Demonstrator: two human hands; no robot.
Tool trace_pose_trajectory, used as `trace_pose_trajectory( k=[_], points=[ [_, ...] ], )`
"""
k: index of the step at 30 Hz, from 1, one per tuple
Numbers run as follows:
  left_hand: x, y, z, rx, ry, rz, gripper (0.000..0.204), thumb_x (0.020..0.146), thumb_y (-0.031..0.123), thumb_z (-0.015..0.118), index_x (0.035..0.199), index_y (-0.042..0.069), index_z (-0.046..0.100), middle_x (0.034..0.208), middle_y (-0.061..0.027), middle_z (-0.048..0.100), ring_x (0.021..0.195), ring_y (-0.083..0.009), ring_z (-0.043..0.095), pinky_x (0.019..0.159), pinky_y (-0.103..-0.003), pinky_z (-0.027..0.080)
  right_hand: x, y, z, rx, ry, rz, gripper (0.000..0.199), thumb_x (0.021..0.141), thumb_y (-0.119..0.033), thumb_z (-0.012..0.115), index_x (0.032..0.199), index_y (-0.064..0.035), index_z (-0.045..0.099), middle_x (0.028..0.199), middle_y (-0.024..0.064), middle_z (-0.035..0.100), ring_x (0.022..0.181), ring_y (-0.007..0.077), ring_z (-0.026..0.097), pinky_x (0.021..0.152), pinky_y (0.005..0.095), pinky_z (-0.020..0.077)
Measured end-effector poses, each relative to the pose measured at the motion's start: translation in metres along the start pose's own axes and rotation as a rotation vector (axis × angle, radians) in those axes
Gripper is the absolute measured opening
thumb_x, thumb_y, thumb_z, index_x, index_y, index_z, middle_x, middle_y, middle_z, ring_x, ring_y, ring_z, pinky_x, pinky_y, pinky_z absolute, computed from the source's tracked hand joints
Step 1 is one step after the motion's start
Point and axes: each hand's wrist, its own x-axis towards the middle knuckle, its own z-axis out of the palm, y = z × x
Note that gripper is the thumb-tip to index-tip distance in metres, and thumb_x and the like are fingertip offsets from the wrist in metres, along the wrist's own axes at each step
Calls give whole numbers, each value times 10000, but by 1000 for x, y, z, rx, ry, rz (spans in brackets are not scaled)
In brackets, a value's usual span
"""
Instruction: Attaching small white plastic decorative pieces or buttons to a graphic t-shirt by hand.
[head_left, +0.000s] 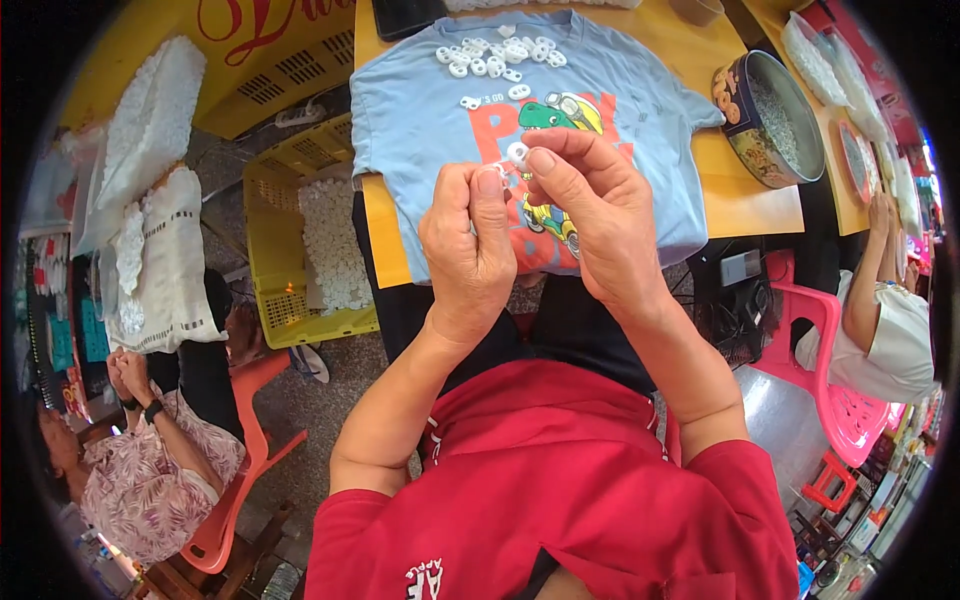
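Both hands meet over a light blue T-shirt (pixel 400 120) with a dinosaur print, spread on the table. My right hand (pixel 610 225) pinches a small white plastic piece with a hole (pixel 517 153) between thumb and fingertips. Close beside it, my left hand (pixel 465 240) is closed, its thumb pressed on the index finger; a bit of white shows at its fingertips, too small to name. Farther up the shirt lies a loose pile of similar white plastic pieces (pixel 495 67), with a couple of pieces nearer me.
A round tin (pixel 735 120) of small shiny metal bits stands on the yellow table (pixel 745 205) at right. On the left, a yellow crate (pixel 275 220) holds many white pieces. Two people sit nearby, one at left by a white sack (pixel 180 260), another on a pink chair (pixel 825 350).
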Motion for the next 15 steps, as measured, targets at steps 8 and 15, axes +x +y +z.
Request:
trace_pose_trajectory(
  k=[8, 15],
  points=[
    [1, 0, -1, 28, -3, -3, 177, 995, 129, 481, 879, 1, 517, 671, -64, 547, 549, -114, 478, 499, -280, 395, 0, 0, -2, -60, 5, -8, 222, 897, -112, 665, 1086, 2, 637, 1005, 51, 658, 851, 89, 592, 755, 236, 490],
    [1, 0, 0, 17, -2, -6, 193, 1000, 145, 477, 876, 3, 515, 669, -60, 548, 543, -102, 463, 495, -275, 392, 0, 2, 0, -119, -4, -47, 227, 903, -114, 659, 1095, 2, 628, 1037, 54, 652, 908, 91, 604, 788, 241, 496]
  ],
)
